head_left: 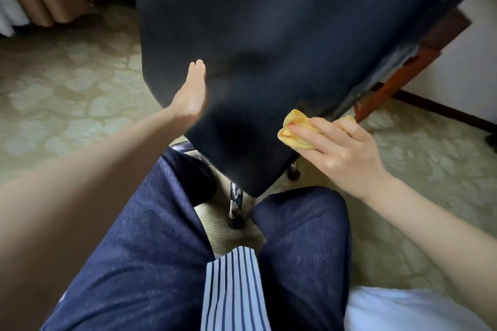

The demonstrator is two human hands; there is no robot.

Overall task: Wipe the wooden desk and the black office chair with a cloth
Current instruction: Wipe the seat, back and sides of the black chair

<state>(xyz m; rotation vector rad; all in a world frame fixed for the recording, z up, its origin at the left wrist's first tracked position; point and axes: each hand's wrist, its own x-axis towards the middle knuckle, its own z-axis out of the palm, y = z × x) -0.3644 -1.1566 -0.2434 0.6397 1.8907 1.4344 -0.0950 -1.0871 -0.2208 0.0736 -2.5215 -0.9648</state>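
Yellow cloth (291,130) sits crumpled in the right hand (341,148), at the lower right edge of the black chair (282,35) back. It looks soft, thin and light, so it probably folds to any shape and needs no strength, only a firm grip on the bunched middle so that no corner drags loose. The right fingers (304,131) lie close together over the cloth and hold it. The thumb is hidden, so how it grips below cannot be told.

The chair back fills the middle of the view. Its cover looks like dull woven fabric, rough more than slippery, and the cloth may catch on it a little. The chair stands on a metal leg with a caster (235,204), so it will likely roll or turn under pushing. The left hand (189,97) rests flat on the left edge of the back, fingers straight and pressed together, a good place to steady it.

Behind the chair on the right, a reddish leg of the wooden bench (398,80) shows. It looks hard and stiff. A patterned carpet (67,88) covers the floor.
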